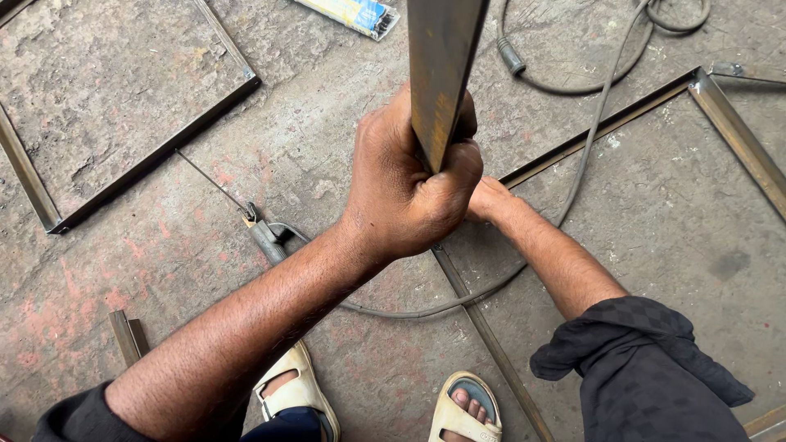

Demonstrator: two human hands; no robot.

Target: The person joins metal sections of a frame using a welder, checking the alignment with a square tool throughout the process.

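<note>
A steel frame (155, 155) lies upper left, an electrode holder (264, 235) on bare concrete beside it. At centre, the left hand (409, 184) is fisted around an upright steel bar (440, 65). The right hand (485, 199) sits mostly hidden behind; grip unclear. An angle-iron frame (737, 131) edges the right.

This is looking like a metal or welding workshop, with work going on right on the floor (164, 245), which is showing worn, stained concrete with reddish patches. Angle-iron frames are lying flat on it: one frame (155, 151) at upper left, another frame (720, 106) at right. A welding electrode holder (262, 233) is resting between them, gripping a thin rod, its cable (573, 164) snaking across the floor. A packet of electrodes (352, 15) is lying at the top edge, and a short steel offcut (127, 336) is lying at lower left.
</note>
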